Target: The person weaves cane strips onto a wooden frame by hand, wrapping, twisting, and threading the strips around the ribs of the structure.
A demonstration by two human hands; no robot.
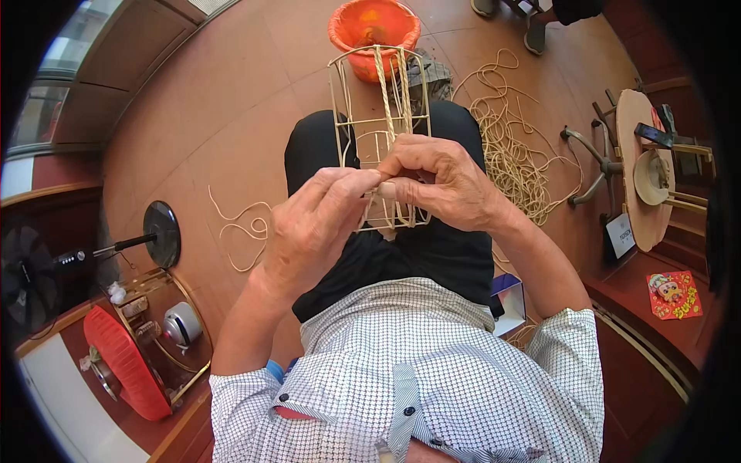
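A pale gold wire frame [381, 121], shaped like an open cage, rests between my knees. Strands of twisted straw-coloured cord [387, 91] run lengthwise across its far part. Over the near half of the frame, my left hand [316, 216] and my right hand [446, 179] meet at the fingertips. Both are closed in a pinch, thumbs and forefingers pressed together around a bit of cord, whose end is mostly hidden by the fingers. The frame's near end shows below my hands, against my dark trousers.
A big loose heap of cord [513, 150] lies on the tiled floor at right; a thin loop [248, 231] lies at left. Beyond the frame stands an orange bucket [340, 31]. A round stool [629, 170] carries a phone [654, 136]. Fans [162, 234] stand left.
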